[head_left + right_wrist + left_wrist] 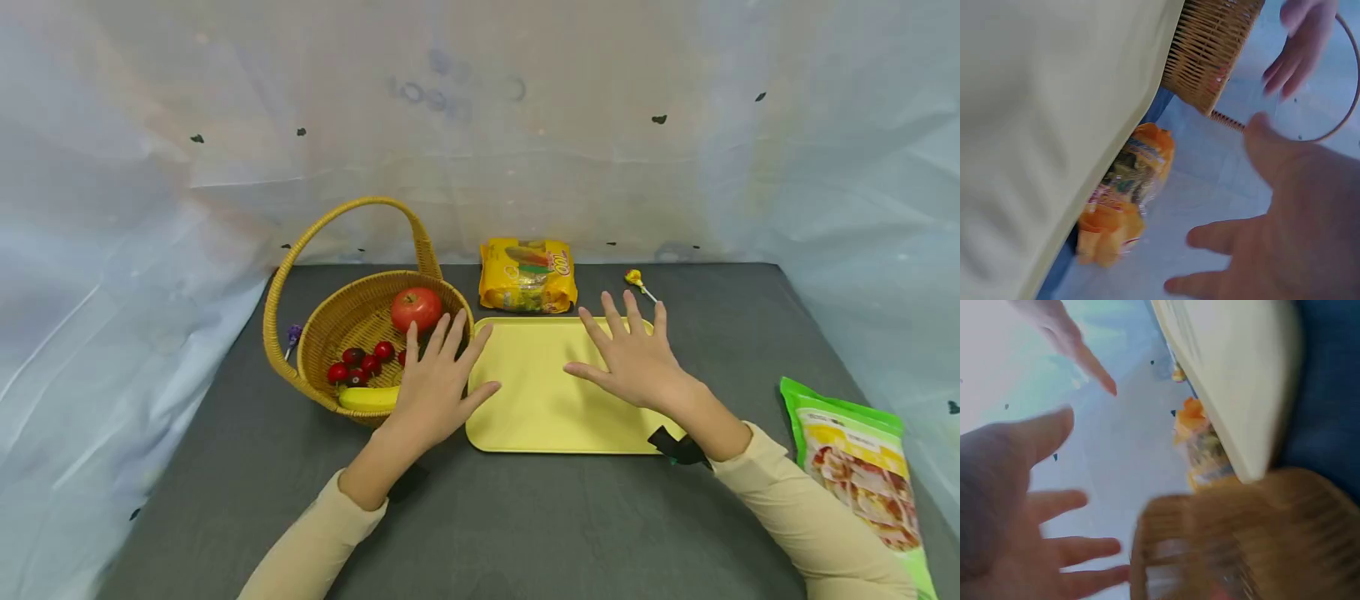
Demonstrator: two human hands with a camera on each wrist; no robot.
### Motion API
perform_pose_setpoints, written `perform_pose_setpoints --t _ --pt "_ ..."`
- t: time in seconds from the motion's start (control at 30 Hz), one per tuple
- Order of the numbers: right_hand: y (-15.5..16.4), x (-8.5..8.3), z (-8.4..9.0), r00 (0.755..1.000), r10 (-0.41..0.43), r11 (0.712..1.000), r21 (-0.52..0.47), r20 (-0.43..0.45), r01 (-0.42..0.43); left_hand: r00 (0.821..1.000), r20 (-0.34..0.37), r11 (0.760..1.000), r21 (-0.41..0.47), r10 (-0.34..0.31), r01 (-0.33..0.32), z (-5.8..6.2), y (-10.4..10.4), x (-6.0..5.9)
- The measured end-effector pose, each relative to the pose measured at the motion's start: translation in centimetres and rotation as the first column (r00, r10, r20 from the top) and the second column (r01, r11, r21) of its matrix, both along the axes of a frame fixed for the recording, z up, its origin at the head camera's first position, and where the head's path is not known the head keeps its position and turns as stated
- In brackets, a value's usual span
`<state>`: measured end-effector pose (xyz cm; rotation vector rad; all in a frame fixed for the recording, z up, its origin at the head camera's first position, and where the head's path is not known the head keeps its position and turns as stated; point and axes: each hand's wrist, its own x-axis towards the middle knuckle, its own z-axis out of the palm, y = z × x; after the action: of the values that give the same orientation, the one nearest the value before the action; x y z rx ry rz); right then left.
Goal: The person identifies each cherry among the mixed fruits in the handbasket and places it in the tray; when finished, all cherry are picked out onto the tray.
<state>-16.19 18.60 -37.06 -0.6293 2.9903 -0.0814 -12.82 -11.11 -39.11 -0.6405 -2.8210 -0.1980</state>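
My left hand (435,392) is spread over the right rim of a wicker basket (318,321), its fingers straight and nothing in its grasp. Inside the basket are a red apple-like fruit (416,309), several dark red cherries (371,365) and a yellow banana (367,399), partly hidden by that hand. My right hand (637,362), also spread and holding nothing, hovers above the right half of a yellow tray (517,392). Both wrist views show the hands raised, with the basket (1210,512) blurred in the left one and the tray (1054,125) close up in the right one.
A yellow snack packet (528,276) lies behind the tray. To its right is a yellow lollipop (636,280), and a purple lollipop (293,336) shows left of the basket. A green-edged food bag (862,475) lies at the far right. Plastic sheeting (480,150) surrounds the dark table (525,525).
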Motion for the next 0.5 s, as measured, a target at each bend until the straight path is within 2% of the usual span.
perform_pose_setpoints --t 0.07,0.1,0.13,0.17,0.2,0.23,0.27,0.3,0.33,0.37,0.4,0.43,0.5 --pt "0.4 -0.6 -0.3 1.0 0.016 0.998 -0.065 0.004 -0.016 0.989 -0.146 0.992 0.119 -0.027 0.044 0.0 -1.5 1.3" --pt "0.6 -1.0 -0.4 1.0 0.028 0.994 -0.109 0.003 -0.027 0.971 -0.239 0.978 0.193 -0.027 0.075 -0.1 -2.3 1.9" --pt "0.7 -1.4 -0.6 0.999 0.042 0.987 -0.158 0.007 -0.041 0.939 -0.344 0.955 0.27 -0.022 0.121 -0.1 -3.1 2.5" --pt "0.8 -1.8 -0.7 0.998 0.056 0.975 -0.216 0.017 -0.051 0.889 -0.457 0.922 0.344 0.001 0.176 -0.2 -3.9 3.1" --pt "0.9 -2.3 -0.8 0.997 0.069 0.961 -0.27 0.028 -0.059 0.82 -0.571 0.884 0.405 0.043 0.236 -0.2 -4.7 3.6" --pt "0.9 -2.8 -0.9 0.996 0.083 0.943 -0.328 0.044 -0.065 0.737 -0.668 0.846 0.45 0.106 0.286 -0.4 -5.4 4.0" --pt "0.8 -3.3 -0.9 0.993 0.103 0.92 -0.387 0.062 -0.071 0.657 -0.731 0.81 0.492 0.185 0.319 -0.5 -6.1 4.4" --pt "0.6 -3.8 -1.0 0.989 0.123 0.895 -0.441 0.085 -0.074 0.586 -0.764 0.779 0.532 0.272 0.332 -0.7 -6.8 4.8" --pt "0.3 -4.3 -0.9 0.983 0.15 0.869 -0.488 0.107 -0.08 0.537 -0.768 0.747 0.574 0.349 0.336 -1.0 -7.5 5.1" --pt "-0.1 -4.8 -0.8 0.976 0.179 0.843 -0.531 0.126 -0.086 0.517 -0.748 0.71 0.623 0.416 0.33 -1.3 -8.1 5.4" --pt "-0.6 -5.4 -0.6 0.967 0.211 0.814 -0.573 0.144 -0.093 0.525 -0.711 0.676 0.67 0.467 0.307 -1.7 -8.8 5.7" --pt "-1.3 -5.9 -0.4 0.956 0.247 0.784 -0.613 0.159 -0.101 0.567 -0.658 0.641 0.717 0.495 0.274 -2.1 -9.4 6.0" --pt "-2.9 -7.0 0.3 0.93 0.322 0.727 -0.675 0.179 -0.122 0.686 -0.526 0.571 0.798 0.502 0.194 -2.8 -10.5 6.4"
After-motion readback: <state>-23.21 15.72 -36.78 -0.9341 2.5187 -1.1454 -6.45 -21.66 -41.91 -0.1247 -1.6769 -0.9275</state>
